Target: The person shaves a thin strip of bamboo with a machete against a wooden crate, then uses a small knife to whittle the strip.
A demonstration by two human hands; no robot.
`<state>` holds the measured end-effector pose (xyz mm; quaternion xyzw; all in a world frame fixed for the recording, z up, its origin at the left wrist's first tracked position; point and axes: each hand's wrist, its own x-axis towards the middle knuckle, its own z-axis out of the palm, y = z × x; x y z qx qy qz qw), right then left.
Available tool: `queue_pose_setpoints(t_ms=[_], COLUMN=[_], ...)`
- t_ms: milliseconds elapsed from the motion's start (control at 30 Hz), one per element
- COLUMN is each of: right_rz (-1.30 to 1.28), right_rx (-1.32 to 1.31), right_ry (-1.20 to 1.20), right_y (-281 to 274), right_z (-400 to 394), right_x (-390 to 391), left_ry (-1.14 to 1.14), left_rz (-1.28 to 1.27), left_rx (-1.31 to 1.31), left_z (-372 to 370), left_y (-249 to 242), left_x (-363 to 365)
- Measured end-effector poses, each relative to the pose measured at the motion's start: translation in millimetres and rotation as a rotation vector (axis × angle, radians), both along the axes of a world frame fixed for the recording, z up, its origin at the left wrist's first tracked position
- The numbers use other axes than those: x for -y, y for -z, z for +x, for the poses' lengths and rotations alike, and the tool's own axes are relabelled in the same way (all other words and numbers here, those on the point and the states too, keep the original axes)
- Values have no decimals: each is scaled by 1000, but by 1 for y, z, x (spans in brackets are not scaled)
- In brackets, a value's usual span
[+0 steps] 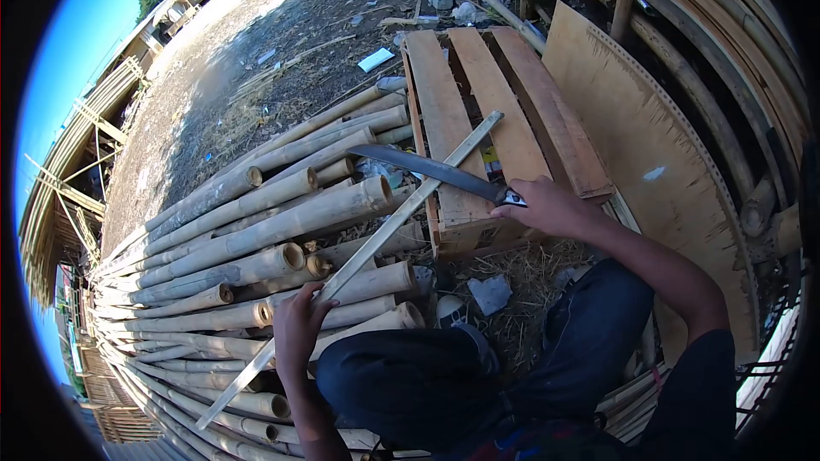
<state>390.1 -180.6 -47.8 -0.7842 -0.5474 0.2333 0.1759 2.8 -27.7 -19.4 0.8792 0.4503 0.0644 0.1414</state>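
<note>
My left hand [297, 326] is closed around a long, pale bamboo strip [376, 242], gripping it toward its lower end. The strip slants up and away to the right, its far end over a slatted wooden crate [512, 151]. In my right hand [551, 207] is the dark handle of a machete [457, 177]. Its long grey blade points left and crosses the strip in this view, above the crate's near left corner. My bent knees, in dark trousers [410, 376], are below both hands.
Stacked bamboo poles [290, 220] fill the left side, cut ends toward me. A plywood sheet [636, 137] leans at the right, by a bamboo rail [683, 77]. Straw and a grey stone piece [489, 294] lie by my feet. Litter dots the dirt ground [299, 17] beyond.
</note>
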Motion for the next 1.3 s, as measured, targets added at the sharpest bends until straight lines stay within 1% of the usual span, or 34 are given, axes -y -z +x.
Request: queue_pose_setpoints(t_ms=[100, 167, 233, 300, 333, 400, 433, 533, 567, 633, 667, 800, 867, 900, 967, 1033, 1100, 1167, 1233, 1267, 1300], right_rz=[-84, -55, -25, -117, -113, -90, -90, -124, -125, -54, 18, -22, -126, -120, 1, 5, -44, -105, -97, -52, -52], right_rx=[-61, -54, -50, -217, -209, -320, -313, -314, -313, -183, -33, -12, -240, -241, -455, -444, -393, -377, -267, -20, -24], right_ry=[-12, -8, -12, 339, 333, 441, 447, 337, 338, 91, 35, -25, 265, 260, 513, 503, 403, 379, 127, -23, -23], right_y=[-6, -3, 1, 6, 9, 11, 8, -11, -15, -18, -6, 1, 5, 11, 22, 14, 0, -12, -19, 6, 2], right_z=[-2, 6, 20, 41, 45, 45, 44, 28, 22, 11, 9, 13, 34, 40, 54, 50, 38, 22, 5, 11, 7], right_x=[0, 2, 6, 9, 10, 14, 16, 14, 11, 8, 5, -2, 2, 7, 12, 13, 13, 7, 2, -2, -4], left_ry=[17, -61, -48, -35, -42, -59, -55, -104, -103, -120, -121, -138, -134, -138, -148, -139, -154, -147, -147, -157, -168], left_rz=[64, 41, 91, 147, 158, 163, 160, 206, 205, 149, 150, 137, 155, 162, 181, 144, 83, 75, 77, 60, 42], left_rx=[-20, -5, 38, 92, 88, 76, 83, 96, 97, 78, 75, 106, 110, 110, 111, 105, 85, 100, 120, 117, 113], left_z=[-10, -18, -25, -26, -21, -14, -14, -17, -16, -15, -16, -20, -23, -24, -21, -17, -17, -15, -13, -13, -13], left_y=[-1, -1, 4, 3, -1, -6, -4, 5, 6, 7, 8, 10, 12, 10, 11, 9, 10, 11, 11, 9, 9], left_x=[10, 13, 16, 21, 26, 30, 28, 24, 26, 28, 28, 31, 32, 32, 30, 28, 27, 26, 27, 28, 29])
